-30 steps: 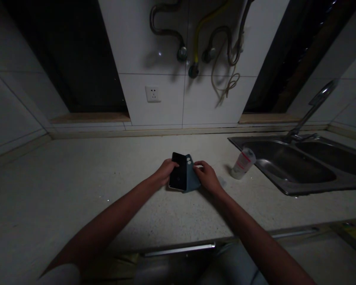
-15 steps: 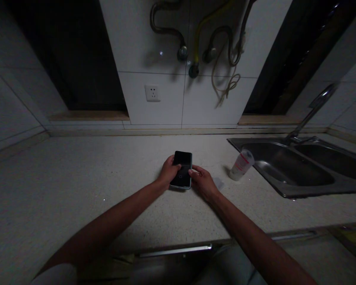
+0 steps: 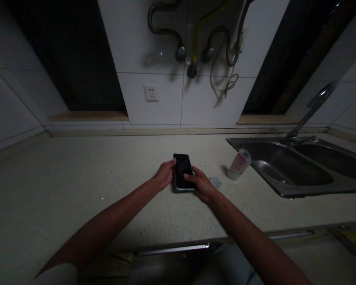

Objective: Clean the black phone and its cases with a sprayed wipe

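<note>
A dark-screened smartphone (image 3: 182, 174) is held between both hands above the pale countertop. My left hand (image 3: 165, 173) grips its left edge, thumb near the upper left corner. On the other side my right hand (image 3: 202, 184) is closed round the lower right edge, its thumb lying over the screen. The fingers under the phone are hidden. Just right of my right hand, a small light-grey piece (image 3: 215, 182) lies on the counter; its kind is unclear. Farther right stands a clear plastic cup (image 3: 239, 164) with red print, close to the sink.
A steel double sink (image 3: 280, 190) with a faucet (image 3: 310, 113) is set into the counter at right. The counter (image 3: 77, 178) stretches left to the wall. Behind are a power socket (image 3: 151, 94), hoses (image 3: 195, 47) and a looped cord (image 3: 230, 83). A drawer or cabinet edge (image 3: 172, 250) runs below.
The phone has tilted slightly anticlockwise. My left thumb has moved off the screen to its upper left edge, while my right thumb has reached over the screen. The grey piece now shows more clearly.
</note>
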Tool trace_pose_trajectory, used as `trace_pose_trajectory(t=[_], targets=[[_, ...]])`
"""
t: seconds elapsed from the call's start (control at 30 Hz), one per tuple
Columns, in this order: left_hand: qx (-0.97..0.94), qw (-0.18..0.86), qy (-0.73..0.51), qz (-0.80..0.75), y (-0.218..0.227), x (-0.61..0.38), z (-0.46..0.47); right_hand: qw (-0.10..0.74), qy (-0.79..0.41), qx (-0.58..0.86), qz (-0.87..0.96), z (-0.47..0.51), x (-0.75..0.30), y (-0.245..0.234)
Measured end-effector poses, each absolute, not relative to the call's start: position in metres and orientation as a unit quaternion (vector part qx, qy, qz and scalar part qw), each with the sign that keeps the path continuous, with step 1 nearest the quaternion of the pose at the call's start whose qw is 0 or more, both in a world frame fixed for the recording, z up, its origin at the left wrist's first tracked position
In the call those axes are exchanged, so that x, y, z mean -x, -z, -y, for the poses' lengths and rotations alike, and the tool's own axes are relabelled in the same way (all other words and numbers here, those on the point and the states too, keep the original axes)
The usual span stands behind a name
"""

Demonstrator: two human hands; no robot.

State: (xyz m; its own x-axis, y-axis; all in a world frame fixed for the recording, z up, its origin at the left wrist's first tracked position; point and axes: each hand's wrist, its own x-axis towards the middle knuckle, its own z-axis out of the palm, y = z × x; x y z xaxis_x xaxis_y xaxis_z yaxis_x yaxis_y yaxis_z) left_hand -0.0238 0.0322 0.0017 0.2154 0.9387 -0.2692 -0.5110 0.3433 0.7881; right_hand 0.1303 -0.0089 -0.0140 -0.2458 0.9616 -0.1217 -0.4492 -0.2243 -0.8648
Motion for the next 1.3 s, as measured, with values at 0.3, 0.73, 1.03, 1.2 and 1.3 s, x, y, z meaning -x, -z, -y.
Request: trace_pose_trajectory(t=[0.3, 0.73, 1.03, 1.2, 1.3], targets=[[-0.303, 0.664, -0.546, -0.411, 0.017, 0.021, -0.033, 0.503, -0.688, 0.359, 0.381, 0.008, -0.129, 0.018], [-0.271, 0.656, -0.582, -0.398, 0.009, 0.020, -0.030, 0.486, -0.691, 0.396, 0.360, 0.006, -0.133, 0.014], [-0.201, 0.822, -0.422, -0.326, -0.003, 0.025, -0.022, 0.485, -0.728, 0.297, 0.383, 0.010, -0.133, 0.006], [-0.226, 0.834, -0.424, -0.272, 0.001, 0.028, -0.018, 0.522, -0.578, 0.386, 0.495, 0.009, -0.134, 0.006], [-0.227, 0.840, -0.436, -0.230, -0.002, 0.030, -0.016, 0.566, -0.403, 0.452, 0.560, 0.007, -0.140, 0.007]])
